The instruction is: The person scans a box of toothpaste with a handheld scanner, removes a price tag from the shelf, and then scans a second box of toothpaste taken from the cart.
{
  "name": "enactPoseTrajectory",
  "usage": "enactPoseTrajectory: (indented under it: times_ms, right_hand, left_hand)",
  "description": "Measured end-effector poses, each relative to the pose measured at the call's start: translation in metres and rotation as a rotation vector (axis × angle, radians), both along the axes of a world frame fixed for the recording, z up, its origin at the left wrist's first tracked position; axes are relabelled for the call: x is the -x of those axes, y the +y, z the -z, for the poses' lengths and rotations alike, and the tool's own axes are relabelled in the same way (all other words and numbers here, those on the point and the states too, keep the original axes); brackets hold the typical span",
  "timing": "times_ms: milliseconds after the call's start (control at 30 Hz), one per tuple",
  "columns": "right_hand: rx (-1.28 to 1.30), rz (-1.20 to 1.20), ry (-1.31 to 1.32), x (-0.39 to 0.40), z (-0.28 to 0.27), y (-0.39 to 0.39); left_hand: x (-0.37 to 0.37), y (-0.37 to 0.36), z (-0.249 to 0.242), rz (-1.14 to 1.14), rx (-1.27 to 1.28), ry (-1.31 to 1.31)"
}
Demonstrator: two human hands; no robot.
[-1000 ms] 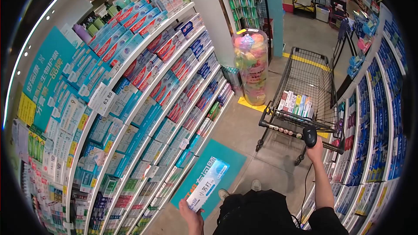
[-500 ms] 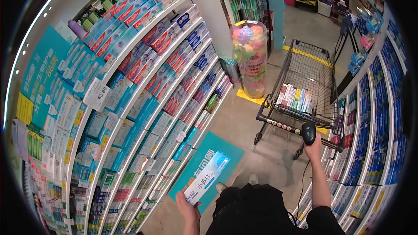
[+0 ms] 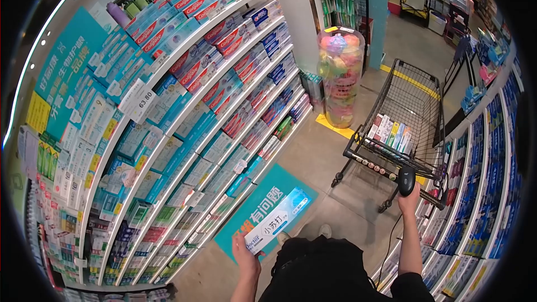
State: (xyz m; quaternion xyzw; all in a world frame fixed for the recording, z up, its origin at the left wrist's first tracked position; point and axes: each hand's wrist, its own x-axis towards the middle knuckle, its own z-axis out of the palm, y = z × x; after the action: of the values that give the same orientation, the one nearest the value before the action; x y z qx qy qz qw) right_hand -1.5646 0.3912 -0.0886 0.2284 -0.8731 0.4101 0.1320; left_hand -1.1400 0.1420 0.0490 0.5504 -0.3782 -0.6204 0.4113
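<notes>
A long white and blue toothpaste box (image 3: 281,219) with Chinese lettering is gripped at its lower end by my left hand (image 3: 246,258), its printed face turned up. My right hand (image 3: 410,201) is closed around a black handheld barcode scanner (image 3: 406,180), with a thin cable running down from it. The scanner is close to the handle of a black wire shopping cart (image 3: 428,92). Several toothpaste boxes (image 3: 390,134) stand side by side in the near end of the cart.
Shelves of toothpaste (image 3: 224,78) rise on my left, and more stocked shelves (image 3: 475,184) line the right. A clear bin of colourful balls (image 3: 340,81) stands beside the cart. A teal floor sign (image 3: 246,212) lies by the left shelf.
The view has shifted, so the shelves, bin and cart appear farther right. Both hands keep their holds on the toothpaste box and the scanner, and appear slightly farther right too.
</notes>
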Motion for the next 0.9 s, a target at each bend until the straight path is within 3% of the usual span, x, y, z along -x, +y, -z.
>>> enactPoseTrajectory:
  times_ms: [900]
  right_hand:
    - [-0.033, 0.001, -0.022, -0.006, -0.003, 0.0]
  left_hand:
    - [-0.007, -0.01, 0.004, -0.006, -0.016, -0.01]
